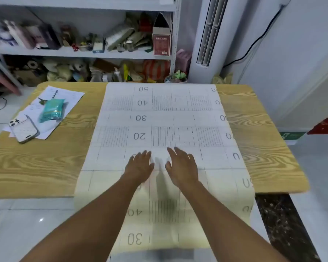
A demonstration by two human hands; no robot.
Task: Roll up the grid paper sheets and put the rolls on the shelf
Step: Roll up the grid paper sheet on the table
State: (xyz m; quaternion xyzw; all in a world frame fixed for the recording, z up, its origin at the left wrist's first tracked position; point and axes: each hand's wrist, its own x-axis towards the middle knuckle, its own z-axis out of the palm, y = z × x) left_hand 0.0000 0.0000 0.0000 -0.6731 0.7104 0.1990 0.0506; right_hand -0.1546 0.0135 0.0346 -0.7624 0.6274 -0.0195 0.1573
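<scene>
- Both hands flat at frame centre — left hand [140, 165] and right hand [182, 165] side by side, fingers spread, each grip apart and clamped on nothing.
- Pressed onto grid paper sheet [159, 118], long axis running from bottom of frame to worktop [45, 161] far edge; near end draped off the edge, equally near either hand.
- Unrolled, white, numbered; shelf [80, 53] beyond, upper left.

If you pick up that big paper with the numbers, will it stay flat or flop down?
Probably flop. The grid paper already bends over the near edge of the table and hangs down, so it looks thin and limp. It likely slides easily on the smooth wood, which may be why the left hand and right hand press on it.
</scene>
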